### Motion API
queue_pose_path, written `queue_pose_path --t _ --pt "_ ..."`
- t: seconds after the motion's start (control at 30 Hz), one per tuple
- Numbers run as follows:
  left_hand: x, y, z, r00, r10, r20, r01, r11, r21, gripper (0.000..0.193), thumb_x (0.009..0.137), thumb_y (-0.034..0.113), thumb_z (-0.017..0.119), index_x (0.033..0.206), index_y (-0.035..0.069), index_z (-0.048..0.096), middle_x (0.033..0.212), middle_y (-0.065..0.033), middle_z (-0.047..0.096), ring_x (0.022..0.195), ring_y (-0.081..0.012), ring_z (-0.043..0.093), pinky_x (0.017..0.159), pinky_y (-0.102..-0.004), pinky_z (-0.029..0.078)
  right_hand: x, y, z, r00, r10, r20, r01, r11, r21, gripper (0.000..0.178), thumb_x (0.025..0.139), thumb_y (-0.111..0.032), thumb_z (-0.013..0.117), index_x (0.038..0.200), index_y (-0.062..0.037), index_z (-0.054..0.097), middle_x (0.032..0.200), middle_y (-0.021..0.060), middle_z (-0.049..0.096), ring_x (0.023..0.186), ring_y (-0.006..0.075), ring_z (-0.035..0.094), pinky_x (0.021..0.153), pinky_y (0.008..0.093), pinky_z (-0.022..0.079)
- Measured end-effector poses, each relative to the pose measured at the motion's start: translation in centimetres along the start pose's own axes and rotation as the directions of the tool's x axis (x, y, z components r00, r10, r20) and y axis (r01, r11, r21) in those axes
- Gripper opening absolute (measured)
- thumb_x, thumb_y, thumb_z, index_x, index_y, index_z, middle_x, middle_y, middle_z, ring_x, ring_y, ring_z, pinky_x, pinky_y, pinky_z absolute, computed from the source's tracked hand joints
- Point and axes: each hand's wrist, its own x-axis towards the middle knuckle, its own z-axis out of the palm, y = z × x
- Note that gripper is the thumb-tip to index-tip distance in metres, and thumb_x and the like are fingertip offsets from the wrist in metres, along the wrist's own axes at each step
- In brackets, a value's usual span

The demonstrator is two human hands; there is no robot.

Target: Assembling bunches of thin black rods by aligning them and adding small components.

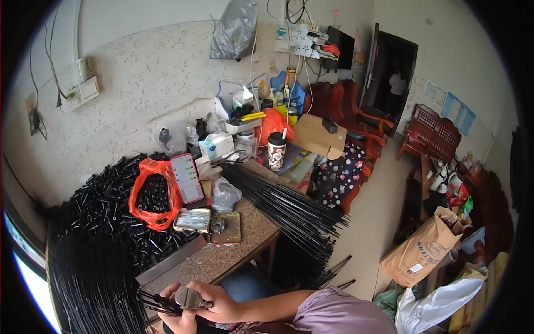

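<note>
Low in the view, my left hand (179, 323) is closed around a few thin black rods (149, 300), whose ends point left. Right beside it, my right hand (219, 305) grips a grey metal tool (189, 298) with a rounded head, perhaps pliers; its handles are hidden by my fingers. The two hands almost touch at the table's near edge. Left of them a large bundle of long black rods (94, 284) hangs down. A flat metal bar (171, 261) lies just beyond my hands.
Short black tubes (105, 195) are heaped along the wall. Near them are an orange bag (133, 196) of small black parts, a phone (187, 178), a box of thin pins (192, 220) and a tin (227, 236). More black rods (283, 195) jut over the speckled table's (253, 225) right edge.
</note>
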Motion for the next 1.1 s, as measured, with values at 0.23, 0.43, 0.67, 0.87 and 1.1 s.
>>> queue_pose_path --t 0.23,0.43,0.67,0.87,1.1 --pt "1.8 5.5 -0.9 0.857 -0.235 0.459 0.281 0.959 -0.033 0.076 0.056 0.013 0.081 0.119 -0.007 0.042 0.063 -0.0020 0.056 0.056 -0.0096 0.053 0.053 -0.0194 0.041 1.6 0.8 -1.2 0.878 0.347 0.330 -0.450 0.834 0.320 0.031 0.076 -0.011 0.070 0.098 -0.0033 0.050 0.067 -0.0005 0.051 0.058 0.0071 0.048 0.053 0.0212 0.039" --pt "5.1 5.7 -4.6 0.950 0.030 0.311 0.088 0.930 -0.358 0.086 0.055 0.025 0.085 0.121 -0.007 0.040 0.054 0.0039 0.046 0.047 -0.0057 0.042 0.044 -0.0196 0.031 0.4 -1.0 -6.2 0.320 0.618 0.718 -0.741 0.635 -0.217 0.023 0.090 -0.014 0.051 0.106 0.0024 0.054 0.069 0.0026 0.058 0.057 0.0079 0.054 0.049 0.0200 0.041" --pt "3.5 8.0 -5.1 0.947 -0.181 0.266 0.181 0.983 0.022 0.044 0.053 0.022 0.085 0.086 0.001 0.064 0.073 0.0033 0.055 0.065 -0.0039 0.045 0.057 -0.0195 0.035 0.5 -2.1 -3.9 0.260 0.465 0.846 -0.716 0.681 -0.155 0.037 0.090 -0.010 0.049 0.124 0.0016 0.042 0.096 0.0113 0.059 0.076 0.0145 0.059 0.063 0.0252 0.046" --pt "3.1 7.5 -4.3 0.967 -0.010 0.256 -0.008 0.998 0.068 0.029 0.066 0.012 0.078 0.086 0.000 0.060 0.064 0.0038 0.053 0.059 -0.0028 0.044 0.052 -0.0177 0.036 1.6 -1.5 -5.8 0.001 0.396 0.918 -0.938 0.319 -0.137 0.048 0.093 -0.009 0.041 0.136 0.0034 0.022 0.098 0.0156 0.056 0.079 0.0196 0.058 0.071 0.0292 0.046" --pt "3.7 6.8 -4.0 0.973 -0.071 0.221 0.035 0.986 0.164 0.027 0.061 0.013 0.078 0.074 0.003 0.056 0.057 0.0042 0.050 0.054 -0.0037 0.046 0.050 -0.0188 0.036 1.1 -1.7 -5.0 0.595 0.404 0.694 -0.046 0.880 -0.473 0.033 0.086 -0.009 0.052 0.116 0.0028 0.046 0.073 0.0053 0.059 0.061 0.0115 0.058 0.059 0.0258 0.048"
